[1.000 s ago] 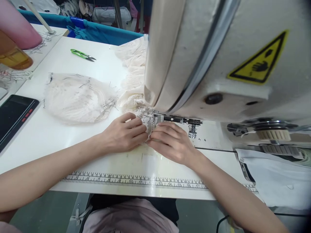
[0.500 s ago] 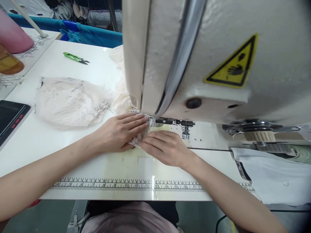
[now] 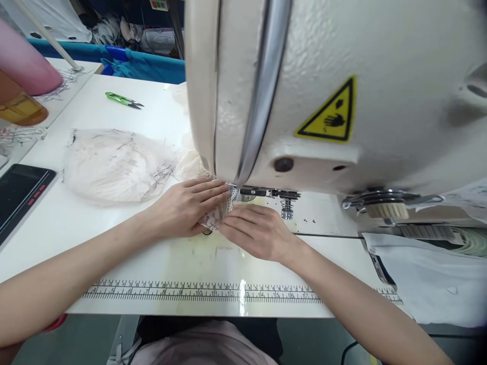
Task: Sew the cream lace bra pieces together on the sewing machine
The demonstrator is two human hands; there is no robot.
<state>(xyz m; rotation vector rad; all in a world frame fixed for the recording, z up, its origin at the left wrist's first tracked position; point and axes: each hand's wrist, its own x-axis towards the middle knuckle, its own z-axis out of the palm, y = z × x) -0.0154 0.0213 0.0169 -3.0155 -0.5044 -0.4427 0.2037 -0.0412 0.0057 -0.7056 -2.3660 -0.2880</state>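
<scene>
Uncurled since earlier, the left hand (image 3: 188, 205) lies flat over white patterned lace fabric (image 3: 213, 218); the right hand (image 3: 262, 230), half-curled, touches its edge, grip hidden.

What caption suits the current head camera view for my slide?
Left hand and right hand at lace fabric by a sewing machine, green snips beyond.

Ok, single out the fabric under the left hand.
The patterned lace, partly covered by the left hand; the sheer fabric piece and white cloth lie apart from that hand.
</scene>
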